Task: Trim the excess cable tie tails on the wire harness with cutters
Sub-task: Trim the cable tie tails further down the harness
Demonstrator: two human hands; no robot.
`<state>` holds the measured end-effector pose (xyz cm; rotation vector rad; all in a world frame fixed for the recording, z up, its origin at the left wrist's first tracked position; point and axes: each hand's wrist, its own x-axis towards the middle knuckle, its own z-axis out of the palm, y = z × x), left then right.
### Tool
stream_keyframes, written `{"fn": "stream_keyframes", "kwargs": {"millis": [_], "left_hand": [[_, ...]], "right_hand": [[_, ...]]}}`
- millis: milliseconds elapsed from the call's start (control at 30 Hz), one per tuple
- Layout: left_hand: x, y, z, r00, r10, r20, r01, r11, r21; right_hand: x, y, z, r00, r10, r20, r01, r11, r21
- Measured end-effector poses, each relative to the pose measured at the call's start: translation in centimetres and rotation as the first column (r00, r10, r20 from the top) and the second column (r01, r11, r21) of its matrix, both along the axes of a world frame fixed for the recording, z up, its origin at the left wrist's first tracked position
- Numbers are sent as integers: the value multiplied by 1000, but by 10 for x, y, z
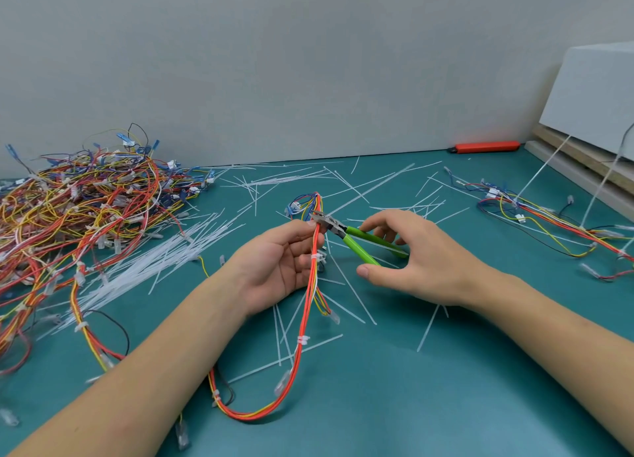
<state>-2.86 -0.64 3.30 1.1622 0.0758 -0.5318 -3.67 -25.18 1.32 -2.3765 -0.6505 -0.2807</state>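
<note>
Teal matting covers the bench [429, 388] before us, backed by a plain grey wall, and white cut tie tails [356, 196] lie scattered across it. Our left hand [274, 268] holds the wire harness [310, 285] upright, fingers curled round the orange, red and yellow strands just below its looped top; that grip is clamped on the bundle. From there the harness hangs down past our palm and sweeps in a long loop over the bench toward us, with white cable ties [302, 340] cinched along it. Our right hand [415, 261] carries the green-handled cutters [356, 240], thumb under one handle and fingers draped over the other, a loose grip with the handles spread apart. We see the metal nose of the cutters touching the harness just above our left fingers, at a white tie there; whether the blades are parted we cannot tell. A big heap of harnesses [85, 216] sits at far left, another harness [549, 216] lies at right, and an orange tool [485, 147] rests by the wall.
</note>
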Motion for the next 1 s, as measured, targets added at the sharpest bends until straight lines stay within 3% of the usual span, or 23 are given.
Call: {"fn": "stream_keyframes", "kwargs": {"millis": [1000], "left_hand": [[3, 2, -3, 1000, -13, 11, 14, 1000, -22]], "right_hand": [[1, -1, 2, 999, -13, 38, 12, 1000, 27]]}}
